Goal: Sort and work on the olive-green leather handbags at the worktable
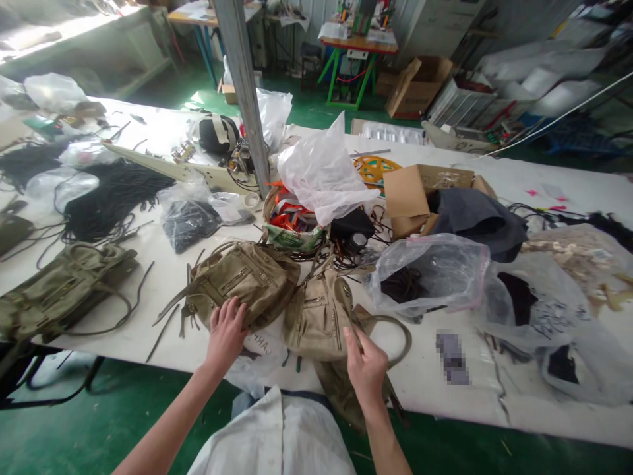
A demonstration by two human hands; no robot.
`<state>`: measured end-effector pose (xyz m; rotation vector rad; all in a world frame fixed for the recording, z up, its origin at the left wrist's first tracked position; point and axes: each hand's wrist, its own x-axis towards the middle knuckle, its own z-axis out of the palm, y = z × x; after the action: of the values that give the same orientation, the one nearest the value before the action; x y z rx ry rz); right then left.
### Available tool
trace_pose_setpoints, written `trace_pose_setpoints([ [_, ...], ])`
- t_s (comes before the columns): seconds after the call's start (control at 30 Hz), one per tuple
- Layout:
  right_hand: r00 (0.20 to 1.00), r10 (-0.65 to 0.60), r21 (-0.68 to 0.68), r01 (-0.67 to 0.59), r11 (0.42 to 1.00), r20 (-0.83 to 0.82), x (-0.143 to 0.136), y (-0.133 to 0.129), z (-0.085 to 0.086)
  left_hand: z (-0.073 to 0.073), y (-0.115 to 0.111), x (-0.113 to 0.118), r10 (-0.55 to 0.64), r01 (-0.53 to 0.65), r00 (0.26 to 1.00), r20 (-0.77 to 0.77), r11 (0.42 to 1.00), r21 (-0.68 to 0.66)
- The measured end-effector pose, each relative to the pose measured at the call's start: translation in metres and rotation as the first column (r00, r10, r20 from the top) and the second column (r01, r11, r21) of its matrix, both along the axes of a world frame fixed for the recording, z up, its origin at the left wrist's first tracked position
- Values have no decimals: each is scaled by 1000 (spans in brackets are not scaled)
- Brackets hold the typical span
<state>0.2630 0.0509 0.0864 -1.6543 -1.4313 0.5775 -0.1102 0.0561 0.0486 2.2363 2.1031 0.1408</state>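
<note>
The khaki bag [242, 280] under the left hand [225, 333] was matt woven cloth with metal zips, as was the paler bag [316, 313] whose strap the right hand [366, 366] pinched. The worktop [568, 402] looked smooth, matt white. The plastic bag [430, 270] was glossy and crinkled; the box [410, 194] was dull brown cardboard.

Two khaki zippered handbags [242, 284] [319, 316] lie slumped side by side, touching, at the table's near edge

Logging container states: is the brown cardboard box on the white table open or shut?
Open: the brown cardboard box has its flaps raised, with dark grey cloth spilling out.
</note>
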Motion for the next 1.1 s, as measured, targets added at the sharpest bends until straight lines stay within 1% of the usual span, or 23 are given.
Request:
trace_pose_setpoints([
  [0.07,1000,10,23,-10,1000,13,11,0,18,8,-4,10,-1,-1,999,47,1000,27],
  [0.17,999,-4,16,3,1000,48,30,-1,45,20,-15,34,-43,30,977,211,998,62],
  [0.23,996,-9,24,7,1000,84,42,-3,65,24,-23,53,-60,46,928,368,998,46],
  [0.27,995,1,31,-4,1000,98,48,-5,74,25,-26,63,-48,45,886,461,999,17],
  [0.3,994,15,34,-19,999,109,54,-9,84,26,-29,72,-18,42,827,562,999,-29],
  [0.33,993,28,35,-32,999,117,60,-13,93,26,-30,82,39,37,745,666,994,-99],
  [0.37,992,35,36,-40,999,124,68,-19,102,25,-30,91,132,33,634,762,980,-197],
  [0.4,991,28,40,-33,999,131,76,-25,110,25,-28,98,256,49,488,834,947,-319],
  [0.43,990,13,41,-18,999,138,86,-31,115,25,-25,105,389,101,319,864,892,-440],
  [0.47,990,-10,47,3,999,142,96,-35,119,25,-20,111,512,190,147,847,825,-532],
  [0.5,990,-28,55,21,998,141,106,-39,121,26,-14,116,604,293,-13,797,764,-575],
  [0.53,990,-34,57,27,998,134,115,-41,120,28,-8,119,659,380,-151,737,727,-572],
  [0.57,992,-22,45,17,999,124,122,-41,119,31,-1,123,682,435,-262,682,715,-548],
  [0.6,994,8,22,-10,1000,112,128,-41,116,35,4,125,688,452,-345,639,718,-529],
  [0.63,994,46,-6,-45,999,99,131,-39,112,40,9,127,685,440,-399,609,726,-528],
  [0.67,993,81,-39,-78,996,88,132,-37,108,45,12,128,679,416,-431,595,734,-536],
  [0.7,990,115,-75,-109,991,78,131,-36,103,51,14,128,670,391,-441,597,742,-544],
  [0.77,986,151,-122,-143,982,63,127,-33,95,62,14,124,647,368,-416,639,762,-533],
  [0.83,987,155,-149,-147,978,43,121,-34,87,71,9,118,619,378,-355,700,780,-498],
  [0.87,988,151,-161,-144,976,32,117,-35,83,74,5,114,613,386,-312,726,780,-492],
  [0.93,991,136,-192,-132,972,8,112,-38,75,78,-2,106,595,379,-202,777,780,-499],
  [1.0,992,120,-237,-125,963,-36,109,-41,68,78,-10,99,546,327,-74,834,804,-497],
  [1.1,984,91,-348,-138,927,-150,112,-40,57,74,-21,93,431,223,166,887,860,-460],
])
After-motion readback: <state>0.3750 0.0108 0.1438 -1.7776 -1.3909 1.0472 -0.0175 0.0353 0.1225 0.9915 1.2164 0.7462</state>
